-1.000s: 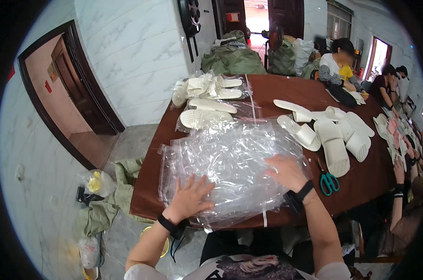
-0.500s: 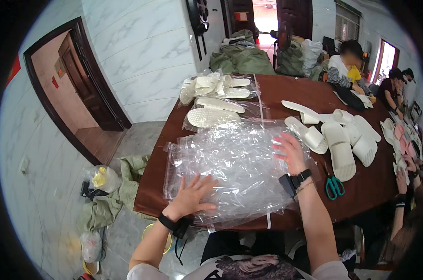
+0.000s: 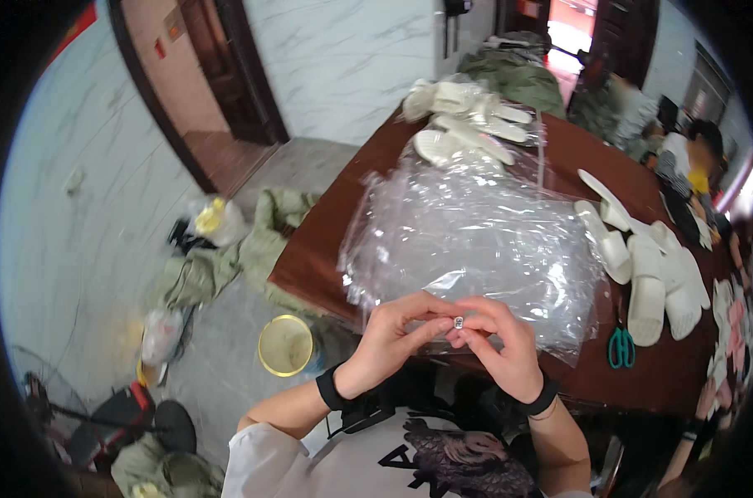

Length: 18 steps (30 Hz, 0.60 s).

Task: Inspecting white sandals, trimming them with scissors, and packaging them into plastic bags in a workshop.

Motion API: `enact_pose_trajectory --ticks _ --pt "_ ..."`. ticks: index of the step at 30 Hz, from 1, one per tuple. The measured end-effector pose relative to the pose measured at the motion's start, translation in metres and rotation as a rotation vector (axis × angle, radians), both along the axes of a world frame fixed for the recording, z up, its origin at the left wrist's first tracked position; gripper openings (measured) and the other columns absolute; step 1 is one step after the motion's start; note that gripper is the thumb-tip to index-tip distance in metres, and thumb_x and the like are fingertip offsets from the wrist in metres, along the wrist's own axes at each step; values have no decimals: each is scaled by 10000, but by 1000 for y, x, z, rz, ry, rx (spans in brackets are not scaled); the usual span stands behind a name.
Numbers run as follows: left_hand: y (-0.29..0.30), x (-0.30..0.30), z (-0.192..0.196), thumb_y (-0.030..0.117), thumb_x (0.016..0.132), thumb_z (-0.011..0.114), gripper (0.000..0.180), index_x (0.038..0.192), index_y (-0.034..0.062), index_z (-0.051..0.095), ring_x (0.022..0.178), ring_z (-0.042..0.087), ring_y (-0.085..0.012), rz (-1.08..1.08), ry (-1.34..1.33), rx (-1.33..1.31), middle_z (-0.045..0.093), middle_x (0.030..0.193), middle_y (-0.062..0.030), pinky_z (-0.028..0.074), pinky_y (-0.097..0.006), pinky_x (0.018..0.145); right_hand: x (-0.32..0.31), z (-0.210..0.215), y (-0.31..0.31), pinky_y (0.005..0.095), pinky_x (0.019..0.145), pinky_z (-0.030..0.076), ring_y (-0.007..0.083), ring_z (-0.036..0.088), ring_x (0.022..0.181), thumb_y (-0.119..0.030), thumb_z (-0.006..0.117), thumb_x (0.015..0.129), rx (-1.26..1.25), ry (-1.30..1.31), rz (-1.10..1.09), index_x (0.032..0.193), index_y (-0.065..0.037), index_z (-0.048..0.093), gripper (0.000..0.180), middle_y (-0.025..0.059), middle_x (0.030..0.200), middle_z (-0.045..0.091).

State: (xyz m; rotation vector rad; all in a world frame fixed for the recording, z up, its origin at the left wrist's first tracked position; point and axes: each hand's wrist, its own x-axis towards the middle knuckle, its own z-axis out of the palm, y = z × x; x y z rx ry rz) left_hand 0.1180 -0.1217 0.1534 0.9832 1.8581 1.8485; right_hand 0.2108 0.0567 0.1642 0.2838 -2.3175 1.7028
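My left hand (image 3: pixel 397 340) and my right hand (image 3: pixel 508 353) meet above the near edge of the table, fingertips pinched together. Between them is a tiny white piece with dark marks (image 3: pixel 459 322); its kind is too small to make out. Just beyond my hands, a wide pile of clear plastic bags (image 3: pixel 476 232) covers much of the brown tabletop (image 3: pixel 322 257). White slippers (image 3: pixel 647 290) lie in a group to the right of the bags. Teal-handled scissors (image 3: pixel 620 349) rest near those slippers.
Bagged white slippers (image 3: pixel 468 104) sit at the table's far end. On the floor to the left are a yellow-rimmed bucket (image 3: pixel 286 345), green sacking (image 3: pixel 268 241) and a filled plastic bag (image 3: pixel 219 220). Another person (image 3: pixel 688 166) works on the far right.
Both hands have left the plastic bags, drawn back toward me and come together around the tiny white piece. The view has swung left and down, showing more floor.
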Motion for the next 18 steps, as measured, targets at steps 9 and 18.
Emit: enact_pose_trajectory --ticks 9,18 --pt "-76 12 -64 62 951 572 50 955 12 568 899 642 -160 360 -227 228 644 920 -63 501 -301 841 -14 -42 -47 283 628 528 175 680 685 10 613 888 246 31 -75 1180 -60 619 300 85 839 703" --pt "-241 -28 -275 73 888 632 82 889 -1 596 643 664 -139 1208 -180 -345 644 716 -65 530 -280 599 6 -91 13 324 786 478 238 603 888 -19 559 929 448 97 -592 1054 24 633 151 128 993 636"
